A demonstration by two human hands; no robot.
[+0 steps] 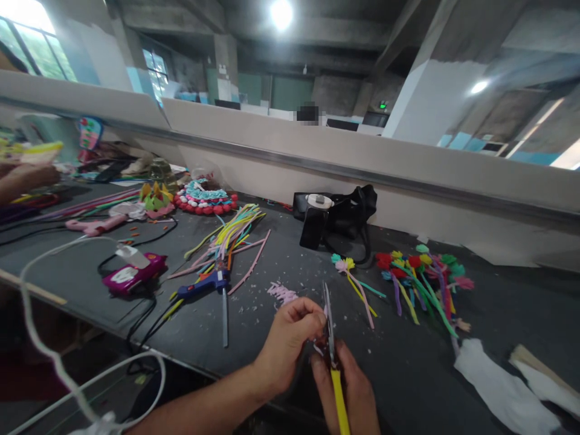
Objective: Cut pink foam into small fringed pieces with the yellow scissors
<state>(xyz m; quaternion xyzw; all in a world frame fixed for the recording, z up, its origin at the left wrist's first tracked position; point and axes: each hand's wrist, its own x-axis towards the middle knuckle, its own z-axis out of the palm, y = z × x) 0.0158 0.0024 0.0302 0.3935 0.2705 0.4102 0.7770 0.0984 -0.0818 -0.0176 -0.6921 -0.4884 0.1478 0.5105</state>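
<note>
Scissors [333,356], yellow-handled, are clasped in the right hand [353,383] at the near middle of the worktop [281,257]. The left hand [290,338] has its fingertips pinched together just beside the blades; what they grip is too small to tell. Pink snippets [281,292] lie just beyond, a glue gun [203,285] left, fuzzy flowers [414,263] right.

1. Before me lies a dark table [408,374], backed by a pale partition [254,130].
2. Beyond it, to my right, I see a pillar [421,90], grey above and white below.
3. Daylight fills a window [40,45] to my left.
4. Ahead of me, a lamp [281,13] glares under a grey, beamed ceiling [317,37].
</note>
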